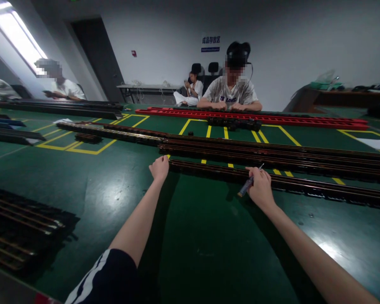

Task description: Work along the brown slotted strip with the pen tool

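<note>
My left hand point(160, 167) is closed and rests at the left end of the nearest long dark rail point(304, 185), which runs off to the right across the green table point(193, 236). My right hand point(260, 185) is closed on a small syringe-like tool point(247, 185) with a clear blue barrel, its tip pointing up at the same rail. Whether the left fingers grip the rail end is hidden behind the fist.
Several more long dark rails point(240, 150) lie parallel behind the near one. A long red rail point(256, 118) lies farther back, where a seated person point(231, 90) works on it. A stack of dark rails point(15, 228) sits at the near left. Other people sit at left and behind.
</note>
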`<action>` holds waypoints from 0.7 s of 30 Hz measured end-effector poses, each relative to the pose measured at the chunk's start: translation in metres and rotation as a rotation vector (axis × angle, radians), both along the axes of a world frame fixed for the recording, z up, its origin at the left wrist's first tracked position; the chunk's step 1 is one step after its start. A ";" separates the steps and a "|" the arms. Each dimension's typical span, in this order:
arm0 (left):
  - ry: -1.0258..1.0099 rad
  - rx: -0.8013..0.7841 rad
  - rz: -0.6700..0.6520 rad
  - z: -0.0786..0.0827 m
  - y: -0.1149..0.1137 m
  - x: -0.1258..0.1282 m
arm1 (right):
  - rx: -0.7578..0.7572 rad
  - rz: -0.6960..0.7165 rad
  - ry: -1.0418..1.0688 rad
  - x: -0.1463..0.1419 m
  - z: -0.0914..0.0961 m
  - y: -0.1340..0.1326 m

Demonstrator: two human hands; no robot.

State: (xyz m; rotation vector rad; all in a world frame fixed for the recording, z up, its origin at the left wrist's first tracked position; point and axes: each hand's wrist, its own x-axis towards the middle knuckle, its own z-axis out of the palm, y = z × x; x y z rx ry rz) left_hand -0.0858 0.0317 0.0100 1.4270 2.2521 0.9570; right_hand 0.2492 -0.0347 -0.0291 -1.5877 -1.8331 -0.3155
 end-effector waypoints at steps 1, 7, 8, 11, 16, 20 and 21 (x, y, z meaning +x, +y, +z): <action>0.007 -0.013 -0.008 0.001 -0.001 0.001 | 0.006 0.002 0.004 0.001 0.000 0.000; 0.004 -0.014 -0.044 0.002 -0.004 0.003 | 0.019 0.038 0.137 0.004 0.000 0.000; 0.007 -0.005 -0.055 0.002 -0.005 0.003 | 0.008 0.042 0.179 0.004 0.002 -0.001; 0.008 0.021 -0.081 0.000 -0.005 0.004 | -0.044 0.045 0.330 0.003 0.007 -0.003; 0.024 0.029 -0.077 -0.001 -0.006 0.005 | -0.081 0.010 0.492 -0.003 0.017 -0.008; 0.007 0.041 -0.070 -0.001 -0.006 0.007 | -0.120 -0.012 0.459 -0.014 0.025 -0.008; 0.006 0.042 -0.065 0.000 -0.006 0.008 | -0.129 -0.002 0.455 -0.019 0.028 -0.006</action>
